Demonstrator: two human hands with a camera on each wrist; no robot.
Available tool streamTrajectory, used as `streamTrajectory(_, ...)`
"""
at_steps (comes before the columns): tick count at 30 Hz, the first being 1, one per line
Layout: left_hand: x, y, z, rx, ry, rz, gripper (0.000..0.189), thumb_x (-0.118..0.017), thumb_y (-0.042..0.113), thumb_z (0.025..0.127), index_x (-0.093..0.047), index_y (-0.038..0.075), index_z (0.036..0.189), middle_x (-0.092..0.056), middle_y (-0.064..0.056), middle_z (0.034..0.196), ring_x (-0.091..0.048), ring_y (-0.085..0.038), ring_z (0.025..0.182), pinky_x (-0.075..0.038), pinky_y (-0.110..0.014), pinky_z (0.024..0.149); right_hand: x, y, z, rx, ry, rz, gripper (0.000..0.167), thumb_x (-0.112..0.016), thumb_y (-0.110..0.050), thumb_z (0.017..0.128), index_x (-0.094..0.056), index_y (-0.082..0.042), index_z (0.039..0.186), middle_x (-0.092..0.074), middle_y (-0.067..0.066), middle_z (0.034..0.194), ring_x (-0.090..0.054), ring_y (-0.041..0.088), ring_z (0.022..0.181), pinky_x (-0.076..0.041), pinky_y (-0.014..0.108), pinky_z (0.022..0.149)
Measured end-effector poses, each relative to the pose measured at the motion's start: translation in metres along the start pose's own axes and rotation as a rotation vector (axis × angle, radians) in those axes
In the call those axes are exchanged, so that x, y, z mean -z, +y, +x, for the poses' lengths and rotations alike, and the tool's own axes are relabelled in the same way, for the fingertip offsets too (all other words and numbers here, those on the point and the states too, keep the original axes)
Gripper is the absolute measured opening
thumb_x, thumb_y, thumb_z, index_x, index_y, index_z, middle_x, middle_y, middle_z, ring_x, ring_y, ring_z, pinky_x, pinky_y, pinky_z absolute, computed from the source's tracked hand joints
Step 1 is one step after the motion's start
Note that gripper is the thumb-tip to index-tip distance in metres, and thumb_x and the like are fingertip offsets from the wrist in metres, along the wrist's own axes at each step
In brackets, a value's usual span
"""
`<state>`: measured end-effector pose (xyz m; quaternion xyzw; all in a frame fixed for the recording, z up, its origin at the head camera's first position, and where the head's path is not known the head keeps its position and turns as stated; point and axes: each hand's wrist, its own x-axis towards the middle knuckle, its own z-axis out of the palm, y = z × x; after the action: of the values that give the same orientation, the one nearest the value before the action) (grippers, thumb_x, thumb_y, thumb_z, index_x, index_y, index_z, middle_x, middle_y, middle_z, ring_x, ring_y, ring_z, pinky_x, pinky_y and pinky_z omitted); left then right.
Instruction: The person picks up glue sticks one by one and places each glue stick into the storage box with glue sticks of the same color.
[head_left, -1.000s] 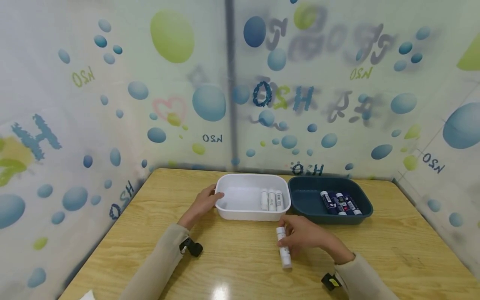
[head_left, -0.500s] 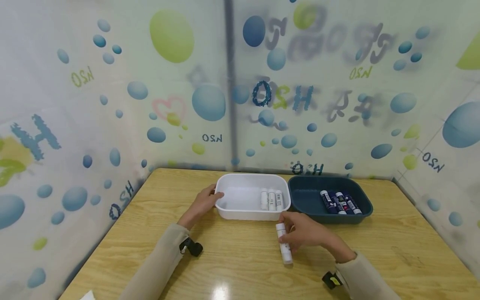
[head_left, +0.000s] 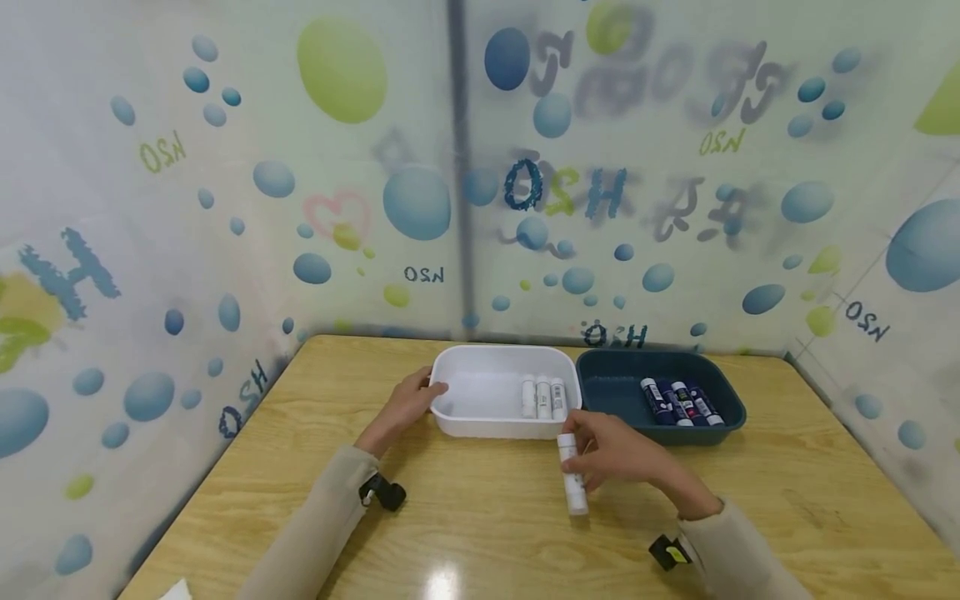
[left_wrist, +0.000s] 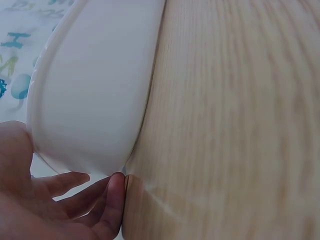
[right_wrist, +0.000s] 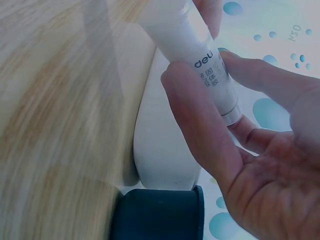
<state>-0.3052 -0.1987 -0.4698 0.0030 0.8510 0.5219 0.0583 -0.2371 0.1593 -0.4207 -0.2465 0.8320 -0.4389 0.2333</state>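
My right hand (head_left: 618, 450) pinches a white glue stick (head_left: 575, 493) between thumb and fingers, just in front of the white bin's right end. In the right wrist view this glue stick (right_wrist: 170, 35) shows a "deli" label and lies tilted in the fingers. At the left end of the white bin (head_left: 487, 428), my left hand (head_left: 405, 407) holds the wall, thumb over the rim and fingers outside. The left wrist view shows those fingertips low against the bin's outer wall (left_wrist: 95, 95). Three white glue sticks (head_left: 543, 400) lie side by side at the right inside that bin.
A dark teal bin (head_left: 611, 396) stands against the white bin's right side, with several dark blue, white-capped glue sticks (head_left: 681, 404) in it. Both bins sit near the back of the wooden table (head_left: 465, 517), before a patterned curtain (head_left: 420, 283). White paper (head_left: 177, 592) shows bottom left.
My right hand has moved up and slightly right in the head view, carrying the white glue stick closer to the bins. The left hand keeps its place on the white bin.
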Motion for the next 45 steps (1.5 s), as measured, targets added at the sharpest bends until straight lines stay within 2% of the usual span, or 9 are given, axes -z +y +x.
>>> streamTrajectory(7,0.002,0.001,-0.001,-0.005,0.015,0.024,0.056,-0.054,0.027,0.106,-0.043,0.007,0.156,-0.059,-0.024,0.145,-0.066,-0.032,0.118,-0.06,-0.038,0.088,0.002,-0.006,0.004,0.0,0.023,-0.011,0.038,-0.078,-0.017,0.092,-0.054,-0.004,0.118,-0.068,0.013,0.098,-0.07,0.022,0.079,-0.064,0.041,0.065)
streamTrajectory(13,0.001,0.001,-0.001,-0.001,0.002,0.03,0.056,-0.054,0.029,0.105,-0.043,0.008,0.156,-0.058,-0.022,0.145,-0.065,-0.032,0.119,-0.059,-0.037,0.088,0.007,-0.016,0.01,0.009,0.054,-0.023,0.041,-0.078,-0.018,0.092,-0.053,-0.002,0.12,-0.068,0.014,0.098,-0.07,0.021,0.077,-0.064,0.046,0.069)
streamTrajectory(15,0.001,0.002,0.0,-0.003,-0.002,0.027,0.056,-0.054,0.03,0.105,-0.044,0.009,0.156,-0.058,-0.021,0.146,-0.064,-0.032,0.121,-0.059,-0.038,0.09,0.01,-0.021,0.011,0.001,0.063,-0.017,0.042,-0.078,-0.018,0.092,-0.053,-0.001,0.122,-0.068,0.015,0.098,-0.071,0.025,0.077,-0.064,0.049,0.07)
streamTrajectory(19,0.001,0.005,0.001,-0.009,0.004,0.021,0.056,-0.055,0.03,0.105,-0.045,0.009,0.156,-0.059,-0.021,0.145,-0.064,-0.031,0.12,-0.059,-0.039,0.091,0.016,-0.03,0.015,-0.02,0.089,-0.01,0.042,-0.077,-0.018,0.093,-0.052,-0.002,0.122,-0.067,0.015,0.098,-0.073,0.032,0.077,-0.064,0.048,0.07)
streamTrajectory(26,0.001,0.007,-0.001,-0.022,0.012,0.013,0.056,-0.056,0.028,0.105,-0.045,0.007,0.155,-0.06,-0.021,0.143,-0.066,-0.031,0.117,-0.06,-0.037,0.087,0.027,-0.045,0.027,-0.008,0.109,-0.007,0.043,-0.076,-0.014,0.094,-0.051,0.003,0.125,-0.066,0.018,0.099,-0.073,0.027,0.073,-0.064,0.043,0.066)
streamTrajectory(31,0.0,0.005,0.0,-0.027,0.015,0.008,0.055,-0.056,0.027,0.105,-0.046,0.006,0.155,-0.061,-0.023,0.14,-0.067,-0.031,0.114,-0.06,-0.037,0.085,0.037,-0.054,0.039,-0.03,0.128,-0.019,0.039,-0.075,-0.014,0.094,-0.052,0.0,0.123,-0.065,0.019,0.102,-0.073,0.022,0.08,-0.064,0.042,0.069)
streamTrajectory(38,-0.001,0.002,-0.001,-0.021,0.009,-0.007,0.057,-0.055,0.027,0.105,-0.043,0.007,0.157,-0.061,-0.023,0.141,-0.067,-0.032,0.116,-0.06,-0.039,0.089,0.05,-0.057,0.065,-0.042,0.125,-0.013,0.04,-0.073,-0.013,0.096,-0.05,0.005,0.123,-0.063,0.02,0.099,-0.073,0.025,0.08,-0.064,0.05,0.076)
streamTrajectory(45,-0.001,0.001,-0.002,-0.016,0.01,-0.014,0.058,-0.055,0.028,0.105,-0.042,0.008,0.158,-0.061,-0.023,0.141,-0.067,-0.032,0.117,-0.06,-0.039,0.088,0.057,-0.059,0.091,-0.084,0.113,-0.038,0.033,-0.072,-0.012,0.096,-0.051,0.002,0.118,-0.068,0.021,0.099,-0.073,0.025,0.079,-0.063,0.051,0.081)
